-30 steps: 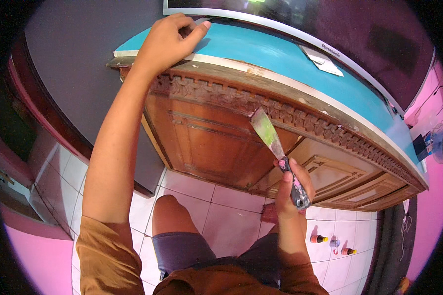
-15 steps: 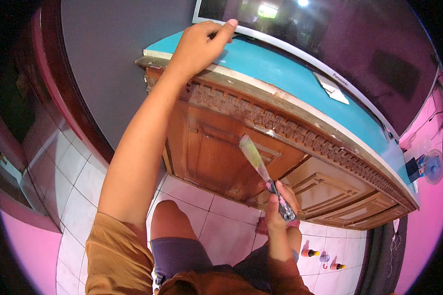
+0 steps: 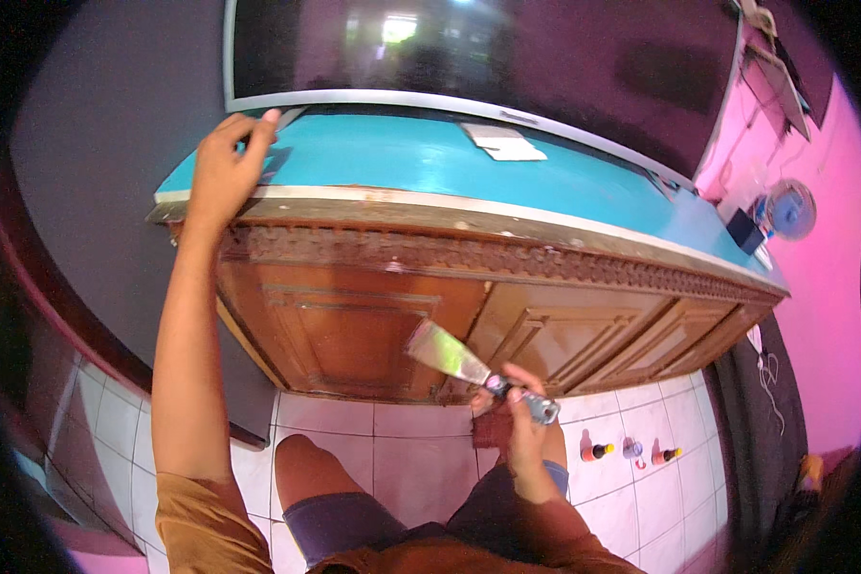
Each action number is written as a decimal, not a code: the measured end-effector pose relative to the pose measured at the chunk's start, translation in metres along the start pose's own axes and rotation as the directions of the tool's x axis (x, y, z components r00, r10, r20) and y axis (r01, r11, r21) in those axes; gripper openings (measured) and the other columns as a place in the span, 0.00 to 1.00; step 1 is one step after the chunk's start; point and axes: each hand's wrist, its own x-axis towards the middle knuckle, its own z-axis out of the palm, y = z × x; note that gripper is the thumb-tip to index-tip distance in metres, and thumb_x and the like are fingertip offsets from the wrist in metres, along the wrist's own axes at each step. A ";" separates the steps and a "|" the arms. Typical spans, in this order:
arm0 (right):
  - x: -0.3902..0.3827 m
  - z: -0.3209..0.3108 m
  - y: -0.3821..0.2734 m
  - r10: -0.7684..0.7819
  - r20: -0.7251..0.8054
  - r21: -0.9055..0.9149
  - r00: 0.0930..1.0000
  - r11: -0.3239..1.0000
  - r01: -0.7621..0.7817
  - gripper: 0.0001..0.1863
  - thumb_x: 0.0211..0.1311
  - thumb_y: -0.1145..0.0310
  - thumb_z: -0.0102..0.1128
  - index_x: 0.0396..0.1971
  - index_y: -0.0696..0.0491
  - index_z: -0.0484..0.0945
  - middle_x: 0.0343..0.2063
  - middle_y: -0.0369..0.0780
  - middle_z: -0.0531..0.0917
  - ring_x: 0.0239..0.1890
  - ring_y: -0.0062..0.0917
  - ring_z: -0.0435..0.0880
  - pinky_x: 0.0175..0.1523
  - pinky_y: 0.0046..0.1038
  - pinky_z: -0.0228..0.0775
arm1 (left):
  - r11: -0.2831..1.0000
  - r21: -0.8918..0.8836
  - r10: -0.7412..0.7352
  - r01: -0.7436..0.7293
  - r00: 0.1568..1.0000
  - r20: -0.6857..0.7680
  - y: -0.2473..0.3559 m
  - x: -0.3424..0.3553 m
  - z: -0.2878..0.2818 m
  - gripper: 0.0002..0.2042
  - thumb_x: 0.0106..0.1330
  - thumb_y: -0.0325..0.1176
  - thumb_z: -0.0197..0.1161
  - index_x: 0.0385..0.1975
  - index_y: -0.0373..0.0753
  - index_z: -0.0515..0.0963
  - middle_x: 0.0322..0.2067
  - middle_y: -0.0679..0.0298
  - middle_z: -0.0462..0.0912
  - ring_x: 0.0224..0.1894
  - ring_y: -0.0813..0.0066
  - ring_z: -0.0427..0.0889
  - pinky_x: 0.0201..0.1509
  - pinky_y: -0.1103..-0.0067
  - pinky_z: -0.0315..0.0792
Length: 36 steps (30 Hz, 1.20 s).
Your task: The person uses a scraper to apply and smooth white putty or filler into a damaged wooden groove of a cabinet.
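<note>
My right hand is closed round the paint-spattered dark handle of a putty knife, in front of the cabinet doors. Its broad blade points up and left, apart from the wood, and mirrors a greenish light. My left hand rests at the left end of the cabinet's blue top, thumb apart from the bent fingers, with nothing seen in it. Below that top, the wooden cabinet has a carved strip and panelled doors. Its pale front edge looks worn and chipped.
A large television stands on the blue top, with a folded white card before it. Toward the right end is a dark box near a blue round object. Small yellow-capped bottles stand on the tiled floor.
My view has swung to the right, so the cabinet and television sit further left. The putty knife has tilted flatter, its blade turned more to the left. My left hand stays on the top.
</note>
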 end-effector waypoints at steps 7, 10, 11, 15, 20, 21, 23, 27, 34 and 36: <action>0.022 -0.050 -0.032 -0.225 -0.233 -0.067 0.946 0.974 0.215 0.21 0.70 0.60 0.53 0.56 0.57 0.69 0.37 0.47 0.80 0.36 0.33 0.81 0.43 0.35 0.75 | 0.987 0.137 0.079 -0.082 0.996 0.028 -0.001 0.003 0.011 0.23 0.68 0.51 0.58 0.29 0.32 0.82 0.28 0.57 0.81 0.32 0.68 0.77 0.41 0.74 0.68; 0.029 -0.070 -0.030 -0.350 -0.238 -0.079 0.906 0.937 0.341 0.21 0.70 0.60 0.54 0.57 0.57 0.70 0.39 0.48 0.80 0.37 0.34 0.81 0.42 0.34 0.76 | 0.978 0.201 0.040 -0.050 0.998 0.053 -0.008 0.002 0.012 0.24 0.67 0.54 0.57 0.30 0.35 0.84 0.29 0.61 0.81 0.32 0.71 0.76 0.40 0.74 0.67; 0.030 -0.073 -0.034 -0.371 -0.254 -0.076 0.893 0.928 0.364 0.22 0.70 0.60 0.54 0.57 0.57 0.70 0.39 0.48 0.80 0.38 0.34 0.82 0.42 0.34 0.77 | 0.977 0.211 0.012 -0.024 0.998 0.059 -0.008 0.003 0.009 0.24 0.67 0.55 0.57 0.31 0.37 0.84 0.29 0.62 0.81 0.32 0.71 0.76 0.40 0.74 0.67; 0.029 -0.097 -0.032 -0.317 -0.312 0.020 0.896 0.940 0.339 0.25 0.71 0.62 0.52 0.61 0.60 0.63 0.43 0.53 0.80 0.41 0.37 0.83 0.43 0.36 0.79 | 0.960 0.276 -0.088 0.047 0.987 0.138 -0.018 0.005 0.004 0.24 0.70 0.54 0.55 0.39 0.36 0.83 0.39 0.58 0.84 0.46 0.69 0.78 0.57 0.75 0.67; 0.034 -0.117 -0.028 -0.310 -0.205 0.288 0.929 0.888 0.359 0.24 0.70 0.62 0.55 0.61 0.57 0.66 0.48 0.52 0.79 0.48 0.39 0.81 0.44 0.37 0.79 | 0.969 0.245 -0.059 0.029 0.992 0.115 -0.034 0.010 0.001 0.26 0.67 0.58 0.56 0.45 0.39 0.84 0.45 0.57 0.84 0.53 0.63 0.78 0.61 0.68 0.66; 0.037 -0.121 -0.027 -0.302 -0.216 0.287 0.929 0.889 0.356 0.24 0.70 0.62 0.55 0.61 0.57 0.66 0.48 0.52 0.79 0.48 0.39 0.81 0.44 0.37 0.79 | 0.970 0.240 -0.062 0.032 0.991 0.117 -0.036 0.011 0.001 0.26 0.67 0.58 0.56 0.46 0.39 0.84 0.45 0.58 0.84 0.53 0.63 0.77 0.61 0.68 0.66; 0.041 -0.128 -0.027 -0.328 -0.165 0.381 0.930 0.849 0.367 0.24 0.69 0.62 0.57 0.60 0.56 0.68 0.49 0.52 0.78 0.48 0.39 0.81 0.44 0.37 0.79 | 0.974 0.225 -0.051 0.023 0.992 0.119 -0.038 0.010 0.002 0.26 0.67 0.58 0.56 0.46 0.39 0.83 0.45 0.58 0.84 0.54 0.64 0.77 0.61 0.69 0.65; 0.050 -0.136 -0.038 -0.284 -0.231 0.499 0.931 0.787 0.363 0.22 0.68 0.59 0.55 0.56 0.58 0.72 0.44 0.50 0.81 0.42 0.38 0.84 0.47 0.37 0.80 | 0.987 0.153 -0.062 0.049 0.995 0.079 -0.033 0.005 0.008 0.25 0.67 0.57 0.58 0.47 0.40 0.83 0.44 0.58 0.84 0.54 0.66 0.77 0.61 0.70 0.66; 0.083 -0.147 -0.055 -0.328 -0.110 0.470 0.938 0.814 0.340 0.19 0.61 0.65 0.57 0.48 0.61 0.78 0.45 0.53 0.80 0.45 0.36 0.82 0.51 0.33 0.80 | 0.981 0.178 -0.099 0.077 0.988 0.115 -0.036 0.011 0.003 0.27 0.66 0.58 0.58 0.45 0.37 0.84 0.43 0.55 0.84 0.52 0.62 0.78 0.60 0.66 0.67; 0.091 -0.142 -0.063 -0.350 -0.107 0.460 0.931 0.812 0.358 0.18 0.62 0.67 0.55 0.47 0.62 0.76 0.44 0.52 0.81 0.44 0.37 0.83 0.51 0.35 0.80 | 0.978 0.196 -0.101 0.077 0.988 0.119 -0.031 0.010 0.005 0.27 0.66 0.59 0.58 0.44 0.38 0.84 0.43 0.55 0.84 0.53 0.62 0.78 0.60 0.65 0.67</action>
